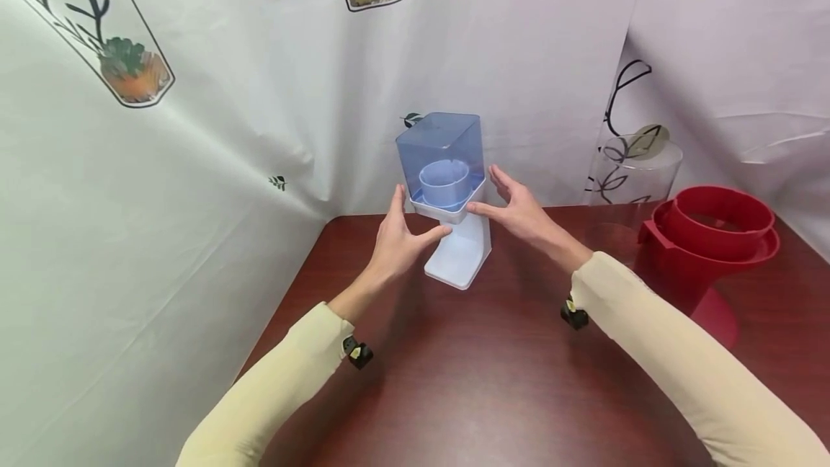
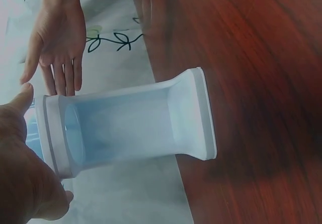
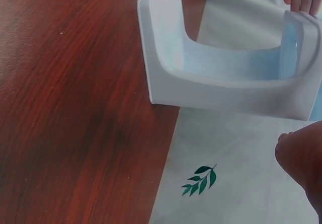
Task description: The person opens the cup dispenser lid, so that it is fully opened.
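Note:
A white dispenser stand with a see-through blue square container on top stands at the back of the table. Inside the container is a round blue cup-like ring. My left hand is at the container's left side, thumb reaching in front below the rim. On the other side is my right hand, its fingers straight and its thumb by the front corner. In the left wrist view, the right hand spreads flat beside the container. Whether either hand touches it, I cannot tell.
To the right stands a red plastic base with a round, funnel-like top. A clear cylinder is behind it. White cloth with plant prints hangs behind and left of the brown wooden table.

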A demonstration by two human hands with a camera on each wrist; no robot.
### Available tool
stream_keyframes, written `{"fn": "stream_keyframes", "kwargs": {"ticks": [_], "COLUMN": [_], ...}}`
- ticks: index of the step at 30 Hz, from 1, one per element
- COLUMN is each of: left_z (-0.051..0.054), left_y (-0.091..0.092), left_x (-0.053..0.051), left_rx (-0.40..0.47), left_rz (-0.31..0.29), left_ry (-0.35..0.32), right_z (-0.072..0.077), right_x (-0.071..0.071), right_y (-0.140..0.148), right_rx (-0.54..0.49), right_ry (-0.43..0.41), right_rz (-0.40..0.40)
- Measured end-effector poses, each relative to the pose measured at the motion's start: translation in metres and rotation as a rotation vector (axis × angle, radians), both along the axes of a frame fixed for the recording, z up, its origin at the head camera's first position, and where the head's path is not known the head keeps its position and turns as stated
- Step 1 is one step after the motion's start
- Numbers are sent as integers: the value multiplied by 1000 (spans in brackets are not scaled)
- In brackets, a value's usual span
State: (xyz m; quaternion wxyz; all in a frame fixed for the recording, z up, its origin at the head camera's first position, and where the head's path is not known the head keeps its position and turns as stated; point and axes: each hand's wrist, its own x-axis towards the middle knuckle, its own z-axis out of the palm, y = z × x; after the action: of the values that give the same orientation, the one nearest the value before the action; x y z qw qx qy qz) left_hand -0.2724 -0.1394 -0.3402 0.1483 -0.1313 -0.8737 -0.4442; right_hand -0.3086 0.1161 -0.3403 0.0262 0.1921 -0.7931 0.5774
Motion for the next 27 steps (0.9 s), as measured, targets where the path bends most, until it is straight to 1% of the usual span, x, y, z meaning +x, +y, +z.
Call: {"fn": "stream_keyframes", "kwargs": {"ticks": [4, 7, 13, 18, 22, 27], "left_z": [1, 1, 0, -2, -3, -3], "left_y": [7, 11, 17, 21, 23, 26], "left_x": [-5, -7, -10, -12, -13, -14], "left_rx": [7, 11, 27, 47, 55, 54], "left_rz": [-6, 0, 42, 58, 78, 105], "left_ry": [35, 52, 60, 66, 73, 74], "right_z": [2, 3, 3, 3, 4, 4], "right_x": [-4, -8, -13, -15, -16, -16], "right_y": [0, -1, -2, -5, -7, -8], "right_rx": [-12, -25, -33, -30, -51, -83], "right_ry": [13, 27, 34, 26, 29, 12], "right_rz": [-5, -7, -14, -19, -11, -8]}}
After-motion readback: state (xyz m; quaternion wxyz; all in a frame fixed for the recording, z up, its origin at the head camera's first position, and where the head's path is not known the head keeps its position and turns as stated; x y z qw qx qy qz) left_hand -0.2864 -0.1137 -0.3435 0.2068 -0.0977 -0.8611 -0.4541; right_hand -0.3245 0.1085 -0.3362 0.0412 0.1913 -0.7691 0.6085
